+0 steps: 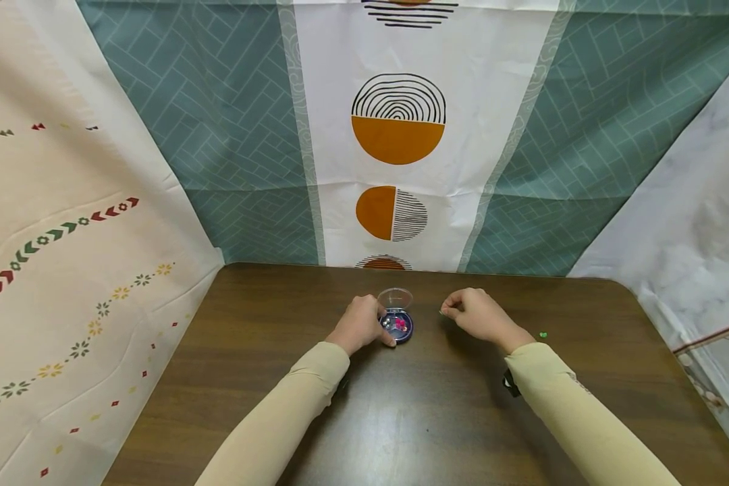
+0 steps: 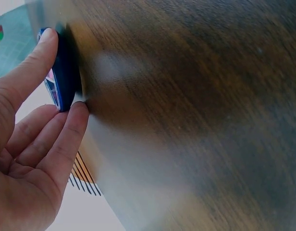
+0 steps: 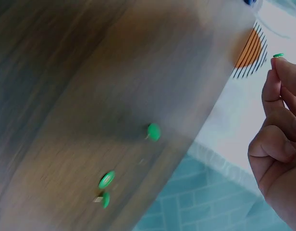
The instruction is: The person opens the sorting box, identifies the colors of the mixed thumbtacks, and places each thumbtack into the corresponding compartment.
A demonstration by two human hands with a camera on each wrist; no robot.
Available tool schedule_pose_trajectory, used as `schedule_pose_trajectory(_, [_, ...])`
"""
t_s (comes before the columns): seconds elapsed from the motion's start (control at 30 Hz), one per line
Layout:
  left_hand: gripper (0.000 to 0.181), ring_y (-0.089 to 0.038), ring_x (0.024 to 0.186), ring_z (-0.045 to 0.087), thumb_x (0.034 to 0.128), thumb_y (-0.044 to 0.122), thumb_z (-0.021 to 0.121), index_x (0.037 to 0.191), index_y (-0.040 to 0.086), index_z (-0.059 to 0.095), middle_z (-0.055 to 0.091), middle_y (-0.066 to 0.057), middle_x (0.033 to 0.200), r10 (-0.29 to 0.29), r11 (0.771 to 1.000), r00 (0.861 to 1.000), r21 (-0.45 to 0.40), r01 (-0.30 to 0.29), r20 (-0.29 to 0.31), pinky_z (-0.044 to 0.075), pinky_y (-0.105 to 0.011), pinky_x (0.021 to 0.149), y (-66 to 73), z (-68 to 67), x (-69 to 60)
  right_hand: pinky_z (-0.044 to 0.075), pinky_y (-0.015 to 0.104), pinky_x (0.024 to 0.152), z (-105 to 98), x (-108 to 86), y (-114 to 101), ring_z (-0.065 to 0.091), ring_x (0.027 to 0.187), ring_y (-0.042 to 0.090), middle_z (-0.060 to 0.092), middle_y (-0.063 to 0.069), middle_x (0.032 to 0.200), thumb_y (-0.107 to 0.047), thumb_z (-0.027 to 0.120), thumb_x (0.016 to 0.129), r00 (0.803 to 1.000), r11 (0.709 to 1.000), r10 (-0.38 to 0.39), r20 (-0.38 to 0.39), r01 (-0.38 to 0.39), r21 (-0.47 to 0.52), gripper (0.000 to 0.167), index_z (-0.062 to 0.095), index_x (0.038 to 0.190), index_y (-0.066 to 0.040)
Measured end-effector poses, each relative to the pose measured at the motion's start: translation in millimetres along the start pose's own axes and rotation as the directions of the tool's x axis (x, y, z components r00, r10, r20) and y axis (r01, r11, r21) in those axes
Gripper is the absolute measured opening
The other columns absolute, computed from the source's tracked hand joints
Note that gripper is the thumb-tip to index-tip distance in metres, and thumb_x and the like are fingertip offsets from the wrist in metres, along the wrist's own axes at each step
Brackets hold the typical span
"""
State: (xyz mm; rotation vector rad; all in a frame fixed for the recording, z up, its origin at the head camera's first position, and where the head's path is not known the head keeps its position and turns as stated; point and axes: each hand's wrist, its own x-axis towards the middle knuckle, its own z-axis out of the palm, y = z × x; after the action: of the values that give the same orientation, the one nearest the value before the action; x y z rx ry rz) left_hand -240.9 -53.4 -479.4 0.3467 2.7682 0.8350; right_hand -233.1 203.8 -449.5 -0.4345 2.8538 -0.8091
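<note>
Head: round dark-blue plastic case (image 1: pixel 410 331) on brown wood bench (image 1: pixel 364 432), clear lid (image 1: pixel 395 298) raised; left hand (image 1: pixel 362 324) grips case's left side, right hand (image 1: pixel 475 314) right of case. Left wrist: thumb on case edge. Right wrist: fingertips pinch small round green piece (image 3: pixel 278 55); three similar green pieces (image 3: pixel 154 132) right of case.

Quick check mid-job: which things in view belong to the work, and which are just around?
Likely part of the job:
round blue case, clear lid raised, held by the left hand
green piece pinched by the right hand
three loose green pieces

Just around:
teal-and-white curtain
cream cloth
</note>
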Motion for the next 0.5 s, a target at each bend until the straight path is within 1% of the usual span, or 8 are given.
schedule_pose_trajectory(0.13, [0.065,-0.02,0.1,0.062,0.0492,0.036,0.092,0.105,0.009,0.072,0.071,-0.005,0.107,0.004,1.0,1.0,0.014,-0.004,-0.01,0.051,-0.036,0.09,-0.5,0.2,0.0,0.046,0.028,0.065,10,8.3,-13,0.056,0.071,0.01,0.068,-0.006,0.084,-0.024,0.063,0.089,0.999,0.999,-0.035,-0.008,0.035,0.001,0.014,0.072,0.089,-0.013])
schedule_pose_trajectory(0.27, [0.063,-0.017,0.095,0.063,0.0486,0.038,0.092,0.102,0.009,0.072,0.071,-0.004,0.103,0.01,1.0,1.0,0.021,-0.01,-0.016,0.052,-0.035,0.087,-0.3,-0.1,0.4,0.046,0.028,0.066,19,14.5,-25,0.056,0.072,0.009,0.068,-0.01,0.083,-0.025,0.064,0.088,0.998,0.998,-0.065,-0.007,0.065,-0.013,0.012,0.072,0.087,-0.016])
schedule_pose_trajectory(0.5, [0.057,-0.012,0.081,0.061,0.0483,0.039,0.091,0.094,0.01,0.074,0.072,-0.001,0.093,0.025,0.999,0.999,0.036,-0.024,-0.022,0.053,-0.03,0.076,-0.4,0.8,0.7,0.047,0.028,0.068,38,20.1,-44,0.056,0.072,0.006,0.068,-0.01,0.082,-0.024,0.065,0.087,0.995,0.995,-0.095,0.039,0.096,-0.03,0.01,0.072,0.085,-0.018])
